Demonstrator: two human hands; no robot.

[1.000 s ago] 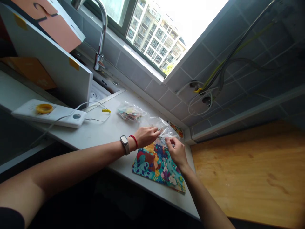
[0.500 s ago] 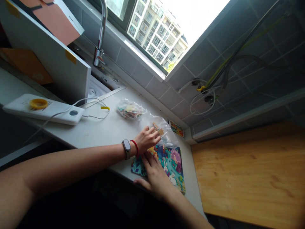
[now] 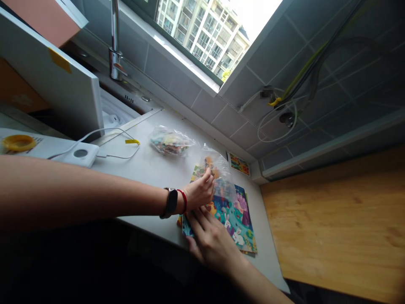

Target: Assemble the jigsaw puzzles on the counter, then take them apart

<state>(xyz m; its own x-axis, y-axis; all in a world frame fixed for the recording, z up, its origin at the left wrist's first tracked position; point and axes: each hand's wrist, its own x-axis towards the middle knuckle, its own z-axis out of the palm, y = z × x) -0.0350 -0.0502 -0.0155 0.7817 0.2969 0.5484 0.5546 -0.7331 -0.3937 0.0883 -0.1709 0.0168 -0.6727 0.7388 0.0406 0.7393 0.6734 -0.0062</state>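
Note:
My left hand [image 3: 201, 192], with a dark watch band and a red string at the wrist, is closed on the near side of a clear plastic bag [image 3: 221, 166]. Brown and orange pieces show through the bag, which lies partly over a stack of colourful picture boards [image 3: 232, 219]. White rabbits and a purple animal are printed on the top board. My right hand [image 3: 211, 236] rests on the boards' near left part, fingers stretched out and thumb by the edge. Its fingertips lie just under my left hand and are partly hidden.
A second clear bag of colourful pieces [image 3: 172, 141] lies on the white counter [image 3: 145, 169]. Behind the boards is a small picture card [image 3: 239, 164]. At left are a white power bank-like box [image 3: 66, 151], yellow tape roll [image 3: 19, 143], cable and faucet [image 3: 115, 63]. A wooden board [image 3: 335, 228] is at right.
The view has shifted a little. My left hand has turned, and its fingers are more closed at the bag. More of a board's printed surface shows beside the bag. My right hand stays on the boards.

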